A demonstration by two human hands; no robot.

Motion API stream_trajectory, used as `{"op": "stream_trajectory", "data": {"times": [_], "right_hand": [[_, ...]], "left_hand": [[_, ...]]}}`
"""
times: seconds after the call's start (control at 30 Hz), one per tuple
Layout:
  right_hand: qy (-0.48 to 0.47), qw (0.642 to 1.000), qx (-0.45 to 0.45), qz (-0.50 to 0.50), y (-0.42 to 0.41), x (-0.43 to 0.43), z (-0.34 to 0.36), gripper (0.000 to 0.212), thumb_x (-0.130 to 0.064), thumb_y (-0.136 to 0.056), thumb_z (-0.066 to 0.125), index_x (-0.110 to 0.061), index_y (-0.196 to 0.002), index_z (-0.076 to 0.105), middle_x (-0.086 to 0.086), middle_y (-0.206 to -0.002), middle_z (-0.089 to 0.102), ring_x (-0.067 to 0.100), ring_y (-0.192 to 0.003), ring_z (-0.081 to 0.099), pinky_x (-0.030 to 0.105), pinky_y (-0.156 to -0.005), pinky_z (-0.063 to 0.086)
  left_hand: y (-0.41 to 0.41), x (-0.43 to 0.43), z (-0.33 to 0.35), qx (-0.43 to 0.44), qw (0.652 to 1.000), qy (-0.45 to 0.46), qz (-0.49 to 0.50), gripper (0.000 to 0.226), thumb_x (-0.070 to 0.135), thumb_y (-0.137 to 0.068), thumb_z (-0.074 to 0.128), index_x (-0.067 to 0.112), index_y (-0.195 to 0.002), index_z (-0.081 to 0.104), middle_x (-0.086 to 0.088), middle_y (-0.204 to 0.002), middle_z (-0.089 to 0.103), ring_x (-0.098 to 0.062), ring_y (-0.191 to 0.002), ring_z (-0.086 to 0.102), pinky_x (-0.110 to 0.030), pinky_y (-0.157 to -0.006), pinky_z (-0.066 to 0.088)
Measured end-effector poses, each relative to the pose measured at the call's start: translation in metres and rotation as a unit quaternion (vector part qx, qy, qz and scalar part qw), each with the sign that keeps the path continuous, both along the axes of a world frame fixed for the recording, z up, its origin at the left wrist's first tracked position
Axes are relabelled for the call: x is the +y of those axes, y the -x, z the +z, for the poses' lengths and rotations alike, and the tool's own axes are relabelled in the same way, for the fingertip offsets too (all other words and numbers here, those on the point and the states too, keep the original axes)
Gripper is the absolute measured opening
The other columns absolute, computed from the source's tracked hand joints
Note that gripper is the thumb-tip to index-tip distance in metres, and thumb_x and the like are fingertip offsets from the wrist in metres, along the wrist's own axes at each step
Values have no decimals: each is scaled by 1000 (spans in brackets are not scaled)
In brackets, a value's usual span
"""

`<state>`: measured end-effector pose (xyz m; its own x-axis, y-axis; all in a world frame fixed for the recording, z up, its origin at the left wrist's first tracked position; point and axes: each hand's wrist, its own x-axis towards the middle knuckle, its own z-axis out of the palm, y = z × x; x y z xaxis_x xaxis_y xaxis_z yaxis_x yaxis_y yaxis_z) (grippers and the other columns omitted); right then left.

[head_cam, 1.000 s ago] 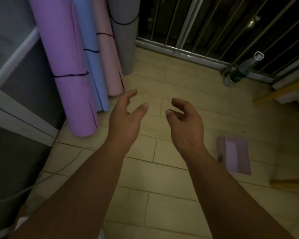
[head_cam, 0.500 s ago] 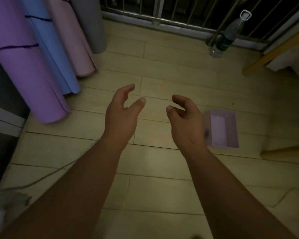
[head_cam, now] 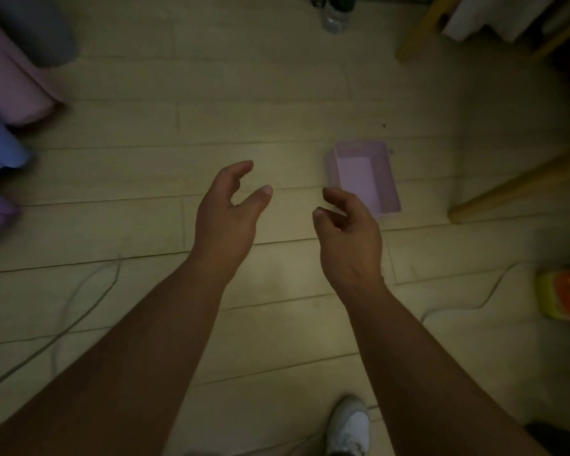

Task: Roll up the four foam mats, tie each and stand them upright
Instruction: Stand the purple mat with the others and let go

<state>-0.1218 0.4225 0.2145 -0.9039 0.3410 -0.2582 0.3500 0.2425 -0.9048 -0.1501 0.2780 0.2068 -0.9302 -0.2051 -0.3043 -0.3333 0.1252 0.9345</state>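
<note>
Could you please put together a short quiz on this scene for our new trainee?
1. True or false: the person's left hand and right hand both hold nothing.
2. Multiple choice: what colour is the rolled foam mat nearest the clear plastic bottle? A grey; B blue; C purple.
3. Fill in: at the picture's lower edge stands one white ____.
Key: 1 true; 2 A; 3 shoe.
</note>
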Motion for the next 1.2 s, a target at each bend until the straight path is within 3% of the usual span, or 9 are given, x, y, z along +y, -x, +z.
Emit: {"op": "stream_trajectory", "data": {"times": [0.2, 0.37, 0.5, 0.63, 0.73, 0.87, 0.97, 1.03, 1.2], "right_hand": [[-24, 997, -49, -54, -35, 78, -78, 27, -15, -94, 59, -36, -111, 60, -3, -123, 59, -10, -88, 60, 2, -65, 43], [-25, 992, -83, -91, -59, 132, -149, 28, -14, -95, 59, -33, -116, 60, -6, -123, 63, -2, -94, 62, 20, -83, 54], [-42, 987, -107, -110, -69, 168, -207, 33, -13, -95, 59, -26, -125, 60, -10, -120, 63, -6, -100, 59, 8, -82, 48], [-55, 982, -126, -128, -72, 197, -264, 32, -16, -94, 60, -26, -125, 61, -12, -118, 63, 3, -108, 59, 30, -97, 51], [-73, 977, -142, -141, -71, 217, -304, 31, -18, -95, 61, -23, -125, 62, -9, -122, 63, 7, -111, 59, 34, -101, 49], [-110, 969, -162, -153, -65, 238, -350, 35, -25, -89, 65, -28, -124, 57, -4, -122, 59, 13, -103, 61, 41, -94, 52], [-116, 965, -160, -174, -54, 249, -365, 41, -46, -85, 68, -32, -120, 52, -5, -115, 61, 12, -97, 62, 39, -87, 54], [-124, 964, -167, -164, -49, 254, -368, 43, -45, -84, 69, -29, -120, 52, -5, -113, 61, 13, -97, 61, 36, -85, 53], [-115, 964, -150, -186, -41, 249, -360, 40, -36, -81, 73, -26, -117, 56, -6, -106, 63, 12, -91, 62, 33, -82, 53]], "left_hand": [[-18, 78, -81, -33, 998, 1, -45, 37, 26, -88, 69, 35, -122, 59, 17, -126, 58, -2, -123, 49, -32, -107, 41], [-28, 133, -157, -58, 994, 7, -92, 38, 26, -87, 70, 36, -122, 59, 17, -126, 57, -3, -123, 49, -34, -107, 41], [-29, 170, -219, -72, 990, 15, -122, 34, 26, -86, 71, 39, -115, 58, 14, -124, 59, -7, -121, 50, -37, -106, 42], [-24, 204, -275, -76, 985, 48, -148, 42, 28, -87, 69, 30, -127, 58, 8, -130, 58, -9, -120, 50, -32, -102, 41], [-22, 226, -313, -84, 976, 102, -176, 49, 28, -85, 70, 27, -132, 56, 6, -129, 57, -9, -113, 51, -29, -98, 41], [-18, 239, -359, -43, 956, 204, -206, 65, 28, -78, 75, 19, -138, 51, -4, -135, 57, -21, -122, 54, -32, -105, 39], [-12, 244, -377, 27, 934, 283, -218, 61, 26, -79, 75, 12, -135, 54, -8, -134, 57, -25, -123, 53, -32, -106, 29], [-11, 245, -383, 51, 921, 313, -227, 54, 24, -79, 74, 11, -129, 58, -10, -127, 60, -30, -117, 55, -35, -103, 31], [-14, 245, -368, 25, 950, 249, -190, 48, 21, -77, 77, 15, -122, 62, -7, -113, 65, -27, -102, 59, -30, -87, 42]]}}
